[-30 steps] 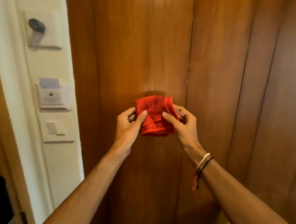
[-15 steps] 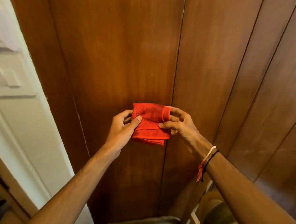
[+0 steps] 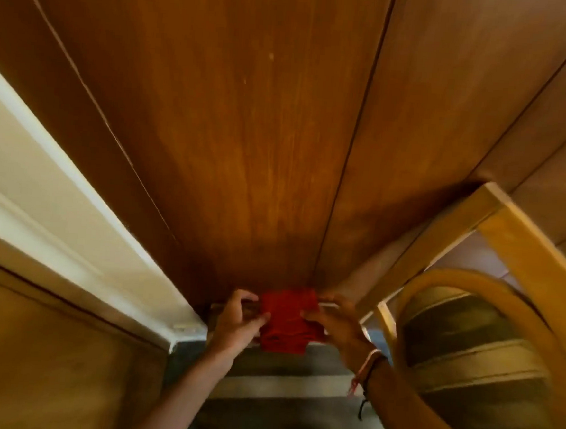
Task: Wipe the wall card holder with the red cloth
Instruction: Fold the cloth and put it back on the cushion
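Observation:
A folded red cloth (image 3: 287, 320) is held low in front of me, close to the foot of the wooden panelling. My left hand (image 3: 238, 321) pinches its left edge and my right hand (image 3: 339, 325) pinches its right edge. A red-and-white thread and a dark band circle my right wrist. The wall card holder is out of view.
Brown wooden panels (image 3: 247, 128) fill the upper view. A white wall strip (image 3: 52, 191) runs along the left. A wooden chair (image 3: 490, 296) with a striped seat stands at the right. Striped floor covering (image 3: 282, 398) lies below my hands.
The view has tilted sharply downward and my hands with the cloth have dropped toward the floor. The card holder and switches on the white wall have left the view; a chair appeared at right.

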{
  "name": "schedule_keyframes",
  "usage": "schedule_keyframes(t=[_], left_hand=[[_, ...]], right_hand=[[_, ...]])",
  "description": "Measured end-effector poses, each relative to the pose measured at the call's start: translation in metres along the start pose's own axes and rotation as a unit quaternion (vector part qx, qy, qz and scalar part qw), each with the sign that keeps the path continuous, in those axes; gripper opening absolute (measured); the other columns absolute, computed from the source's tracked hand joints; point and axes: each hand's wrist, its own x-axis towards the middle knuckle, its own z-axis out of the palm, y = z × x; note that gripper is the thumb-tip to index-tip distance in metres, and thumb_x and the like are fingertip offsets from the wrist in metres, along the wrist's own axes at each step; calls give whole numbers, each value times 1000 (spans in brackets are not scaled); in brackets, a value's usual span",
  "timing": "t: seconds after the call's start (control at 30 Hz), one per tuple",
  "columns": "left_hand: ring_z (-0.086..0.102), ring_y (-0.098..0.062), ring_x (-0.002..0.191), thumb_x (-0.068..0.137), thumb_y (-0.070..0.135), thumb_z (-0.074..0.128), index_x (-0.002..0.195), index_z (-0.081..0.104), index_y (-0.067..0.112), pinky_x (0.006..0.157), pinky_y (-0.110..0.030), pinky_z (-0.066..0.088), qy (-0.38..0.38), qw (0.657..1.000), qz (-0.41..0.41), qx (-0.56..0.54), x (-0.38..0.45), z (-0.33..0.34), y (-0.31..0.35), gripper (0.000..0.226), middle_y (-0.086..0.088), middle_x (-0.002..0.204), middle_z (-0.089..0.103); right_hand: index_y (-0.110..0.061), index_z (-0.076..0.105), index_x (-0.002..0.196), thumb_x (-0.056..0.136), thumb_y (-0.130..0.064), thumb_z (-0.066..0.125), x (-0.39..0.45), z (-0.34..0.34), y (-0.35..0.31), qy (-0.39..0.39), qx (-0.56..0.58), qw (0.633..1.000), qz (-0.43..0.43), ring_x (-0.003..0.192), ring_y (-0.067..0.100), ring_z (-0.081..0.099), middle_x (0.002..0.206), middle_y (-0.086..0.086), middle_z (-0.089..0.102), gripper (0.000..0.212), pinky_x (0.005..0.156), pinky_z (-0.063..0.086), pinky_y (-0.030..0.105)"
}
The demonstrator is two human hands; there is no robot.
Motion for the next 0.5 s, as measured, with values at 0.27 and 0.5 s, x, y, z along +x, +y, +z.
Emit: schedule_keyframes(t=[0.27, 0.5], left_hand=[[68, -25, 80, 88, 2, 66, 75, 64, 23, 82, -50, 60, -21, 995, -80, 62, 18, 61, -163, 25, -7, 85, 66], [62, -11, 99, 97, 15, 53, 122, 61, 8, 75, -6, 51, -78, 976, -117, 167, 34, 76, -222, 27, -13, 123, 64]], right_hand=[[2, 69, 124, 93, -19, 74, 59, 29, 154, 30, -98, 991, 85, 119, 40, 69, 124, 23, 72, 38, 105, 55, 51], [-5, 58, 141, 99, -11, 61, 79, 36, 195, -29, -106, 985, 135, 122, 40, 66, 133, 24, 68, 42, 107, 54, 53]])
